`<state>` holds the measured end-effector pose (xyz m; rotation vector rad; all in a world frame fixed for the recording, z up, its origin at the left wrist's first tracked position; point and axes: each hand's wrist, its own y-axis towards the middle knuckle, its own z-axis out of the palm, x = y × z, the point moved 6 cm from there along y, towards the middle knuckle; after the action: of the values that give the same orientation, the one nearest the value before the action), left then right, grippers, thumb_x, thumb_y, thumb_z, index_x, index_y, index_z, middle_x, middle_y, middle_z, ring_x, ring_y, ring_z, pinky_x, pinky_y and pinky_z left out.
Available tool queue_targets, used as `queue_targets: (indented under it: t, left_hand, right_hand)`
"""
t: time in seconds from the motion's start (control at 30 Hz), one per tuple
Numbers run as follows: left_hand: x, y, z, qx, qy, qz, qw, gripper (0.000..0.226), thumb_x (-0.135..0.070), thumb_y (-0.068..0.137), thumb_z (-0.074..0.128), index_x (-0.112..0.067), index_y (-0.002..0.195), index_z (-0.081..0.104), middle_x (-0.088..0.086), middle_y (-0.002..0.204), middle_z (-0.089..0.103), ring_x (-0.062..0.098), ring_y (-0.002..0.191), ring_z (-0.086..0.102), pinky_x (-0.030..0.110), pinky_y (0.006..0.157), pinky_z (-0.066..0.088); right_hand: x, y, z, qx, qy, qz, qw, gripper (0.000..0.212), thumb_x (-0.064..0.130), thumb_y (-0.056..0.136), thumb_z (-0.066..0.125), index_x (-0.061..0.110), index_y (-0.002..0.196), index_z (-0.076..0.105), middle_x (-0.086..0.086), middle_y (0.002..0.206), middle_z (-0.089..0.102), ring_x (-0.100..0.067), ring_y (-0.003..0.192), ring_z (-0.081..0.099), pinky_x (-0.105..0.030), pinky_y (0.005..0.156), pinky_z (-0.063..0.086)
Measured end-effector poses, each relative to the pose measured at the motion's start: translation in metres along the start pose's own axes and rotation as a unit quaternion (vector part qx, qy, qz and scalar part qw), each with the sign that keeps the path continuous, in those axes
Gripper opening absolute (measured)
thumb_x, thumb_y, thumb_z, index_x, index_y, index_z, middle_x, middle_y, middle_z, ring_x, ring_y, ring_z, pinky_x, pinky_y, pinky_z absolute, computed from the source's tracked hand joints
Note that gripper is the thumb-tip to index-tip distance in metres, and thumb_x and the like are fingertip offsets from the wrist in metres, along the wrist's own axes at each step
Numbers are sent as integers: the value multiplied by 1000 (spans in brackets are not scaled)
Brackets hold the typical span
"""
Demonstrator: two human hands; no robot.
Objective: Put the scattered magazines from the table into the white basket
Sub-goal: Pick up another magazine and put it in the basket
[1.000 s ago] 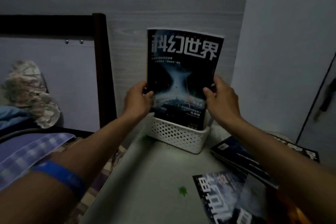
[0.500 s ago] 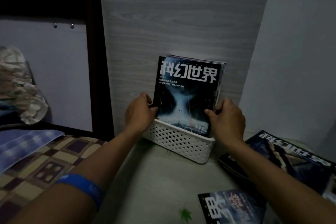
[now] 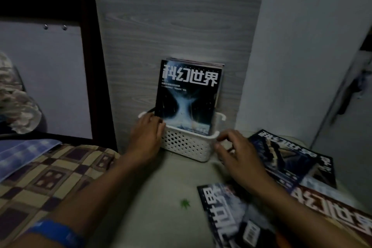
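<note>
A dark magazine [image 3: 188,94] with white characters stands upright in the white perforated basket [image 3: 187,145], in front of other magazines against the wood-grain wall. My left hand [image 3: 148,133] rests on the basket's left rim, touching the magazine's lower left edge. My right hand [image 3: 237,151] hovers by the basket's right corner, fingers spread and holding nothing. More magazines lie on the table: one near the front [image 3: 227,213], one at the right [image 3: 289,157] and another at the far right [image 3: 332,205].
The pale table [image 3: 161,203] carries a small green leaf sticker [image 3: 185,203]. A bed with a checked cover [image 3: 50,177] and a dark bed frame post [image 3: 96,70] stands on the left. A white wall and a door are on the right.
The magazine has gone down into the basket. My right hand has let go of it and pulled back to the basket's right corner; my left hand slid down to the rim.
</note>
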<state>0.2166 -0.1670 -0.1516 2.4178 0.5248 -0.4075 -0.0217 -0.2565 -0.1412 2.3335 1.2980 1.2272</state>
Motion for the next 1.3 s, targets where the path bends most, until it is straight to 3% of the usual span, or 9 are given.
queue_targets:
  t: [0.1, 0.27, 0.5, 0.73, 0.83, 1.0, 1.07, 1.2, 1.3]
  left_hand:
    - [-30, -52, -3, -23, 78, 8, 997, 46, -36, 96, 50, -16, 137, 46, 15, 145, 43, 33, 130, 42, 49, 106, 37]
    - [-107, -128, 9, 49, 23, 261, 964, 28, -34, 93, 55, -13, 109, 66, 11, 113, 63, 28, 96, 59, 37, 78, 48]
    - [-143, -141, 45, 222, 7, 170, 960, 33, -38, 94, 50, -28, 125, 56, -1, 118, 50, 19, 109, 44, 32, 85, 42]
    - [-140, -141, 42, 252, -12, 121, 960, 28, -29, 96, 51, -27, 123, 61, -1, 116, 56, 17, 109, 50, 29, 87, 42]
    - [-127, -144, 39, 271, -228, -38, 934, 24, -26, 102, 44, -19, 110, 66, 2, 112, 67, 21, 107, 61, 38, 99, 46]
    - [-103, -148, 37, 260, -527, -300, 752, 55, -63, 95, 30, -21, 117, 58, 11, 107, 76, 21, 110, 63, 34, 109, 26]
    - [-91, -150, 34, 240, -567, -336, 713, 64, -65, 91, 40, -11, 115, 65, 14, 106, 75, 29, 103, 70, 40, 105, 41]
    - [-94, -153, 25, 285, -510, -292, 757, 30, -23, 85, 72, -3, 105, 73, 21, 99, 75, 33, 83, 74, 35, 66, 59]
    - [-102, -154, 21, 245, -491, -234, 803, 20, -2, 91, 61, -9, 107, 70, 14, 101, 76, 31, 88, 74, 34, 70, 58]
  right_hand:
    - [-14, -45, -25, 63, -53, 18, 996, 10, 25, 93, 63, 18, 100, 61, 0, 99, 63, -16, 93, 58, -35, 80, 49]
    - [-26, -89, -78, 111, -124, 10, 986, 19, 27, 86, 69, 21, 104, 62, 2, 102, 67, -18, 96, 62, -33, 78, 49]
    - [-73, -106, -98, 166, -224, 177, 944, 107, 84, 60, 53, 32, 149, 25, 0, 155, 37, -27, 135, 42, -39, 107, 37]
    - [-49, -98, -80, 58, -458, -25, 887, 22, 32, 96, 50, 17, 97, 66, -9, 97, 72, -28, 84, 65, -34, 68, 46]
    - [-37, -106, -94, 13, -374, -15, 927, 15, 26, 97, 53, 16, 92, 63, -8, 87, 73, -26, 74, 67, -33, 59, 43]
    - [20, -159, -109, -33, -190, -118, 974, 22, 33, 97, 49, 22, 90, 66, 3, 69, 69, -10, 52, 60, -23, 46, 46]
    - [40, -182, -107, 11, -186, -147, 971, 30, 41, 96, 43, 28, 99, 70, 10, 78, 73, -5, 61, 64, -22, 55, 54]
    - [63, -195, -110, 70, -86, -63, 992, 25, 56, 95, 44, 56, 91, 69, 47, 89, 61, 23, 89, 57, 2, 84, 38]
    - [41, -183, -108, -5, 166, 175, 970, 10, 46, 82, 66, 50, 90, 63, 20, 89, 71, -2, 80, 68, -30, 70, 57]
